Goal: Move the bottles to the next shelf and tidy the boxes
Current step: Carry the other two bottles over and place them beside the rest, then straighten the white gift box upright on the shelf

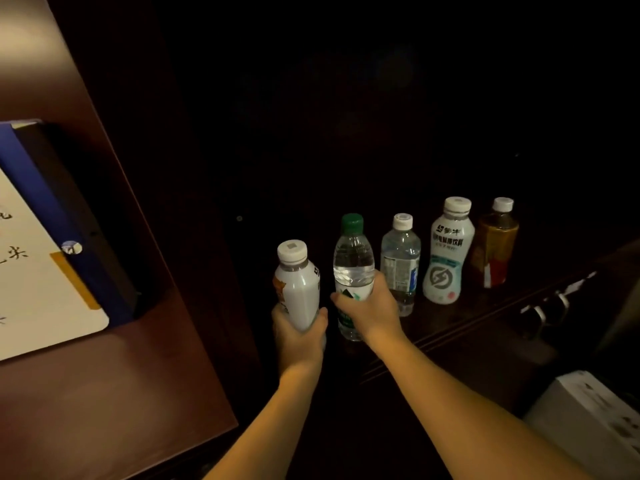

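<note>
Several bottles stand in a row in a dark shelf compartment. My left hand [298, 329] grips the base of a white milky bottle [300, 282] with a white cap, at the row's left end. Beside it, my right hand [369, 306] is wrapped around a clear water bottle with a green cap [353, 258]. To the right stand a clear water bottle with a white cap [401, 258], a pale blue drink bottle [448, 251] and an amber tea bottle [497, 244], all upright and untouched.
A blue-edged box with a white printed lid [52, 258] lies in the brown wooden compartment [104, 393] on the left, behind a wooden divider. A white box [588, 414] sits at lower right. Metal drawer handles [550, 306] show below the shelf edge.
</note>
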